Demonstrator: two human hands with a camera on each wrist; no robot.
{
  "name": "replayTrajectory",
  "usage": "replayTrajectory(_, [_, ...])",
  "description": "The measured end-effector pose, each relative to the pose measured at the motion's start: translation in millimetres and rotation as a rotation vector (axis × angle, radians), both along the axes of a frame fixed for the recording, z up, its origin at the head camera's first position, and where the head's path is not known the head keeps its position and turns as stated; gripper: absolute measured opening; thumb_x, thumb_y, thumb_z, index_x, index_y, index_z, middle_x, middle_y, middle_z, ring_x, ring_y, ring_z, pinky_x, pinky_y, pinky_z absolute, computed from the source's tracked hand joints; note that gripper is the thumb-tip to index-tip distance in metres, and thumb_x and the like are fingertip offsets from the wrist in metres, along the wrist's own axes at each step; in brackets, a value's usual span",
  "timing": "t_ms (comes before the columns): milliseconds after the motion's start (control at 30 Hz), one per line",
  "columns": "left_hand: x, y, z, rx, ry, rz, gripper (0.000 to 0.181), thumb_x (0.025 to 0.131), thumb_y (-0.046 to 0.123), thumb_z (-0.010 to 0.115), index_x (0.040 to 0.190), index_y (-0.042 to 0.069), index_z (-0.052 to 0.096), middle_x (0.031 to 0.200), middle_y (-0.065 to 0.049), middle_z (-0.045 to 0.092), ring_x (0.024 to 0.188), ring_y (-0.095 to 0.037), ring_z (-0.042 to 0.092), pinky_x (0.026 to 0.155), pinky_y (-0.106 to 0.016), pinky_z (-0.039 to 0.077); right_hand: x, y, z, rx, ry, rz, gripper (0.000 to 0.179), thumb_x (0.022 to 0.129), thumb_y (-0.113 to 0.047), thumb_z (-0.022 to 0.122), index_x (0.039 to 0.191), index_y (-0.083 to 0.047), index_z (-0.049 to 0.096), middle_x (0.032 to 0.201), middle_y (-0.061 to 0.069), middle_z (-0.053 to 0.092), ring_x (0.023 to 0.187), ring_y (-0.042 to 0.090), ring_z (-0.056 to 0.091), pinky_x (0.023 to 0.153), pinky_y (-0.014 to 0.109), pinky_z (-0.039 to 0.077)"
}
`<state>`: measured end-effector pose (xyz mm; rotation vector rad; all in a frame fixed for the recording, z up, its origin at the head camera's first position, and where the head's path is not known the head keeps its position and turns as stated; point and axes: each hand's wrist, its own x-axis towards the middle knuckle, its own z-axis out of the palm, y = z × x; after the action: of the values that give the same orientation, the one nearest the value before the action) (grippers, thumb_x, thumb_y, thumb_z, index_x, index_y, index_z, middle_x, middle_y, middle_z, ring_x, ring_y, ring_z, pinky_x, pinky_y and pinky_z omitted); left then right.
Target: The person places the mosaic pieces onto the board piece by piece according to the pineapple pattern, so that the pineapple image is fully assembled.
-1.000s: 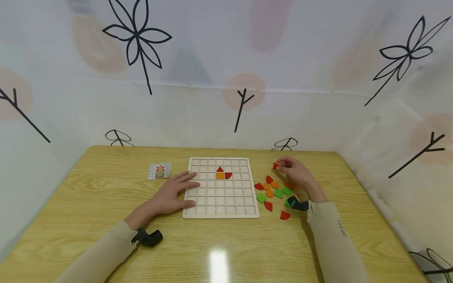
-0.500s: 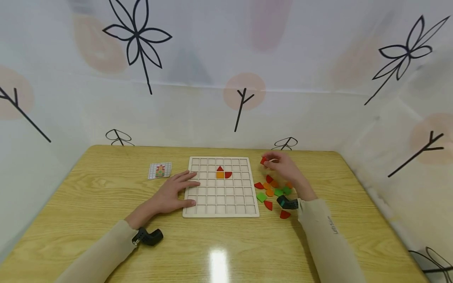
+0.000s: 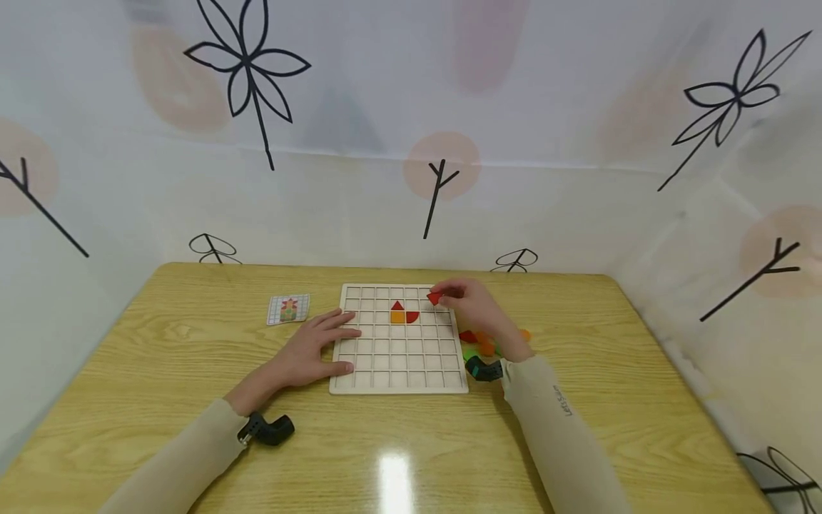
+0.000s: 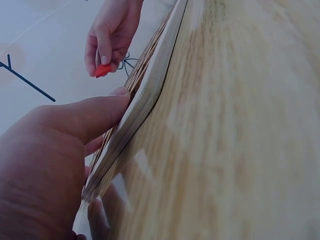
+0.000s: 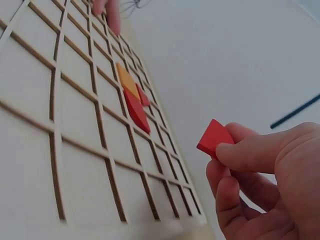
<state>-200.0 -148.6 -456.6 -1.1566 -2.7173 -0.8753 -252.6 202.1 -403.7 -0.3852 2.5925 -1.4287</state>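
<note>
My left hand (image 3: 308, 350) rests with spread fingers on the left edge of a white grid board (image 3: 385, 360). In the left wrist view its thumb (image 4: 102, 111) lies along the board's rim. Above the board's far right part, my right hand (image 3: 472, 305) pinches a small red tile (image 5: 215, 137) between thumb and fingers; one pointed corner of the tile sticks out. Set in the grid are an orange square tile (image 3: 398, 317), a red triangle tile (image 3: 397, 305) just beyond it, and a red quarter-circle tile (image 3: 412, 317) on its right.
Loose tiles lie right of the board, among them a red one (image 3: 468, 337) and an orange one (image 3: 486, 348); my right forearm covers several. A card with a printed grid pattern (image 3: 289, 309) lies left of the board. A patterned white sheet (image 3: 359, 214) hangs behind the table.
My right hand has moved left with the red tile, from beyond the loose tiles to over the board's far right part. The left hand has stayed in place.
</note>
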Motion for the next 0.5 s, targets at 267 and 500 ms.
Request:
replayTrajectory(267, [1.3, -1.8, 0.0, 0.004, -0.012, 0.003, 0.057, 0.088, 0.039, 0.075, 0.138, 0.015, 0.062, 0.156, -0.012, 0.039, 0.145, -0.04, 0.028, 0.109, -0.068, 0.025, -3.3, -33, -9.9, -0.012, 0.019, 0.012, 0.016, 0.095, -0.004, 0.066, 0.11, -0.007, 0.071, 0.108, 0.006, 0.069, 0.096, 0.022, 0.062, 0.086, 0.035, 0.051])
replayTrajectory(500, [0.8, -0.6, 1.8, -0.005, -0.025, 0.005, 0.058, 0.088, 0.041, 0.074, 0.138, 0.015, 0.061, 0.157, -0.011, 0.038, 0.146, -0.039, 0.027, 0.11, -0.067, 0.024, -4.1, -61, -15.6, 0.0, 0.05, 0.059, 0.013, 0.095, -0.008, 0.069, 0.105, -0.008, 0.077, 0.102, 0.004, 0.072, 0.085, 0.02, 0.063, 0.073, 0.029, 0.053])
